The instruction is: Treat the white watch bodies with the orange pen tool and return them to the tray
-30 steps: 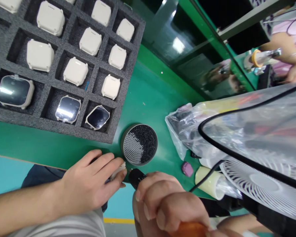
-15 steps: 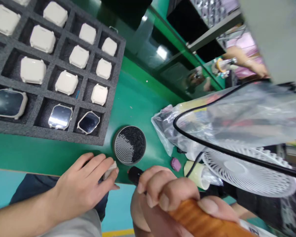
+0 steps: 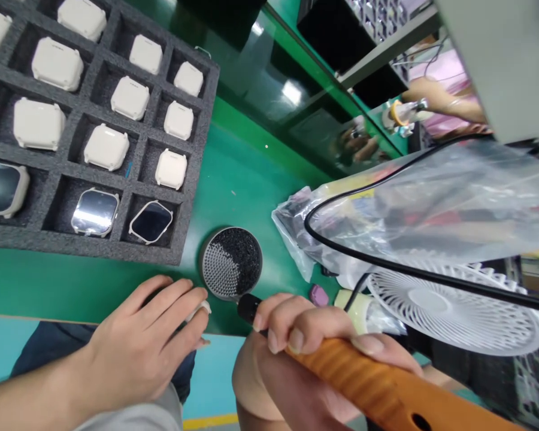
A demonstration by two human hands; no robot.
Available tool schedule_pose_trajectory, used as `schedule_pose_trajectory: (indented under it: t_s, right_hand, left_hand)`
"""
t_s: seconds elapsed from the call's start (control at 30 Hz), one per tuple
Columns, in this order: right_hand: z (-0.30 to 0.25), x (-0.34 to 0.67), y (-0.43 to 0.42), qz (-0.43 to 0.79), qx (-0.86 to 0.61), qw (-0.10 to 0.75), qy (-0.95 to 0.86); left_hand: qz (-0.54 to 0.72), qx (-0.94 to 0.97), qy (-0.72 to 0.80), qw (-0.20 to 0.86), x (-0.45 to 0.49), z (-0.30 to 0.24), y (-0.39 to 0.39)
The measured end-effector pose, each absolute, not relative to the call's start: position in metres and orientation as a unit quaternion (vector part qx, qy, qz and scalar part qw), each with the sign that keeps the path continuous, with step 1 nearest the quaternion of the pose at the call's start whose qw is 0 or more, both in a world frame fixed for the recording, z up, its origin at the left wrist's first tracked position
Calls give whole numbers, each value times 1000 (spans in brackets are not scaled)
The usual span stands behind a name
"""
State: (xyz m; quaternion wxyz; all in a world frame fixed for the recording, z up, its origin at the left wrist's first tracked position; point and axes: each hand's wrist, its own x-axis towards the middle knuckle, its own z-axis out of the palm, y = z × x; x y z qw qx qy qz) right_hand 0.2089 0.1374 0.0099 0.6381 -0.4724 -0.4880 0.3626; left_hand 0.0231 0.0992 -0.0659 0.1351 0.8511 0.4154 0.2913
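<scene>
My left hand (image 3: pixel 153 335) lies on the green table's near edge, fingers curled over a small white part (image 3: pixel 199 310) that is mostly hidden. My right hand (image 3: pixel 305 341) grips an orange-handled powered screwdriver (image 3: pixel 368 383). Its black tip (image 3: pixel 248 306) points at the round grey dish of small black screws (image 3: pixel 232 262), just beside its rim. A dark foam tray (image 3: pixel 94 126) at the upper left holds several cream watch cases lying back up and three in the front row with their glossy screens up.
A white desk fan (image 3: pixel 435 305) with a black cable stands at the right, under clear plastic bags (image 3: pixel 386 215). A small purple piece (image 3: pixel 318 294) and a cream roll (image 3: pixel 354 305) lie near the fan. Another person's arm (image 3: pixel 444 96) is at the far right.
The view has shifted, so more of the orange handle shows. The screwdriver tip has moved up close to the screw dish. My left hand has stayed on the white part.
</scene>
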Motion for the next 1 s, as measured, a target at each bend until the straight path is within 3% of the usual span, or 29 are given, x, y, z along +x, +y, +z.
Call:
schedule_pose_trajectory:
  t_s: [0.17, 0.33, 0.53, 0.73, 1.0]
  right_hand:
    - [0, 214, 137, 362, -489, 629, -483]
    - [-21, 209, 142, 307, -428, 715, -459]
    - [-28, 206, 144, 304, -406, 729, -459]
    - [-11, 233, 138, 373, -473, 534, -594]
    - [-10, 247, 127, 417, -478, 488, -600]
  left_hand:
    - [292, 860, 396, 140, 20, -66, 100]
    - [287, 850, 423, 129, 25, -67, 100]
    - [287, 845, 431, 137, 25, -65, 101]
    - [289, 850, 418, 139, 23, -64, 104]
    - [312, 839, 429, 124, 25, -66, 103]
